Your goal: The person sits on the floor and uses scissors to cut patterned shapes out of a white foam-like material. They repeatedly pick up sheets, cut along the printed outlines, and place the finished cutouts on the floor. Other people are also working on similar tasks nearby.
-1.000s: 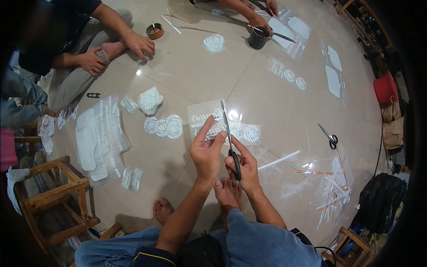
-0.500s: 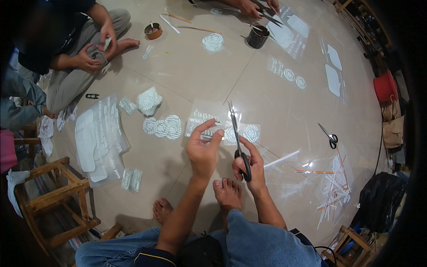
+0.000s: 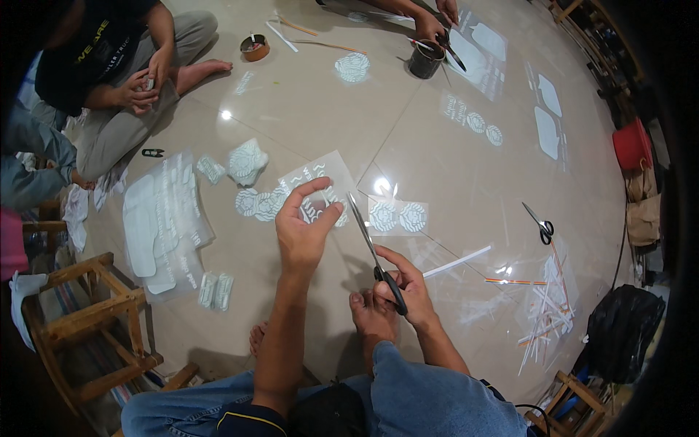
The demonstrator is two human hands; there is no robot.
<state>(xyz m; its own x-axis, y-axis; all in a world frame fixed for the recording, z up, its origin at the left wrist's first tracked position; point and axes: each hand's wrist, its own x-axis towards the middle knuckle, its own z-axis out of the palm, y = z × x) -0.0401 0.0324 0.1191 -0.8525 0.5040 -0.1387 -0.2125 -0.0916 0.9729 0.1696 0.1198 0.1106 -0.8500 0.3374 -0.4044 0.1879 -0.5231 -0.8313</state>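
My left hand (image 3: 302,222) pinches a clear sheet with white lettering (image 3: 336,166) between thumb and fingers, above the floor. In my right hand (image 3: 408,291) are black-handled scissors (image 3: 365,229), their blades nearly together and pointing up and left, beside the sheet's right edge. A clear piece with two round white patterned stickers (image 3: 398,217) lies on the floor just right of the blades. Partly behind the held sheet, a row of round stickers (image 3: 255,205) rests on the floor. A thick stack of cut stickers (image 3: 247,162) stands beyond it.
Large clear sheets with white shapes (image 3: 156,226) lie at left, near a wooden stool (image 3: 95,328). Another pair of scissors (image 3: 541,224) and a heap of offcut strips (image 3: 546,313) are at right. One person (image 3: 124,65) sits far left; another's hand (image 3: 429,29) works beside a dark tin (image 3: 426,60).
My left hand has moved left with the lettered sheet, which has turned. The scissors have shifted slightly left and tilted further left. The far-left person's hands have come together.
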